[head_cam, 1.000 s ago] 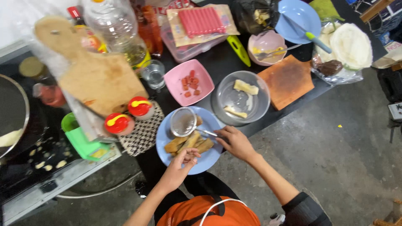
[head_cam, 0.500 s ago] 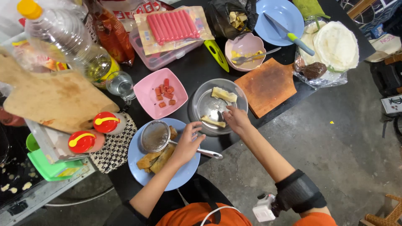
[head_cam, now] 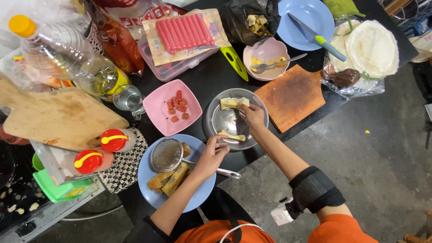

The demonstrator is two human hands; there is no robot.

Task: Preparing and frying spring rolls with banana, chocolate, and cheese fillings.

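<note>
The right hand (head_cam: pixel 253 115) is reaching into the metal bowl (head_cam: pixel 216 121) and pinching the end of a pale uncooked roll (head_cam: pixel 233 103) that is lying against the bowl's far wall. A second roll (head_cam: pixel 232 135) is resting at the near wall of the same bowl, just beside the left hand (head_cam: pixel 210 155). That hand is curling over the handle of a small wire strainer (head_cam: pixel 167 154) — the fingers are half bent, touching the handle (whether they are actually gripping it I cannot tell). The strainer's mesh cup is sitting on a blue plate (head_cam: pixel 198 193), just left of the metal bowl, with browned fried rolls (head_cam: pixel 170 179) lying under and beside it. Beyond that plate, a pink square dish (head_cam: pixel 162 108) is holding red sausage pieces (head_cam: pixel 178 107) — it is sitting just left of the metal bowl. A wooden cutting board (head_cam: pixel 292 96) is lying right of the bowl.
</note>
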